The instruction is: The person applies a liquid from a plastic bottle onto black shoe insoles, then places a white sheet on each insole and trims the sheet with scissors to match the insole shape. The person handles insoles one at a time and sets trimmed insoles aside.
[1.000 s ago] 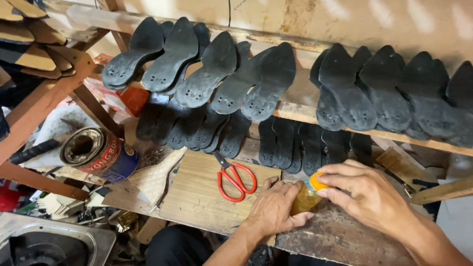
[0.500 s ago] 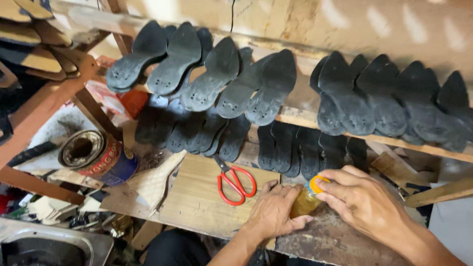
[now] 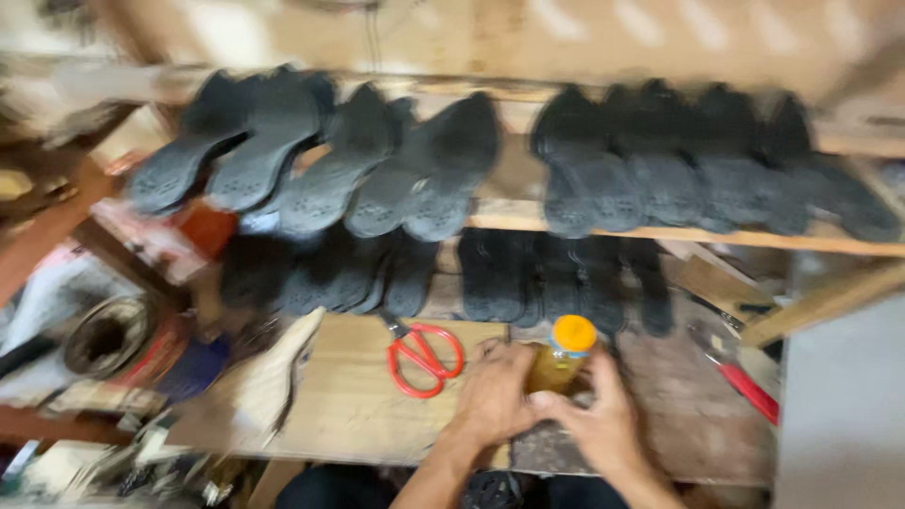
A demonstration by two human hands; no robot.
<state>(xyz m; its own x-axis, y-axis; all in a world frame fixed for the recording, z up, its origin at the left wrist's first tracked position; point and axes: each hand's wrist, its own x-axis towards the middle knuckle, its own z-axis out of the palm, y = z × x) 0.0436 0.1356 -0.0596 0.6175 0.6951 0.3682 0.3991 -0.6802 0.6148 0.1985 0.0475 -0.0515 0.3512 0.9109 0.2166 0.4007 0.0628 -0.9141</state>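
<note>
While both hands, left (image 3: pixel 495 396) and right (image 3: pixel 603 424), clasp amber bottle (image 3: pixel 558 363) with orange cap, bottle stands at table (image 3: pixel 358 415) near edge. Red scissors (image 3: pixel 424 356) just left. Beyond, black soles (image 3: pixel 396 179) crowd wooden shelf (image 3: pixel 679 234); bare wall behind.

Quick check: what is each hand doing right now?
Left hand: closed around the small amber bottle with the orange cap.
Right hand: also wrapped on the bottle, from the other side.
</note>
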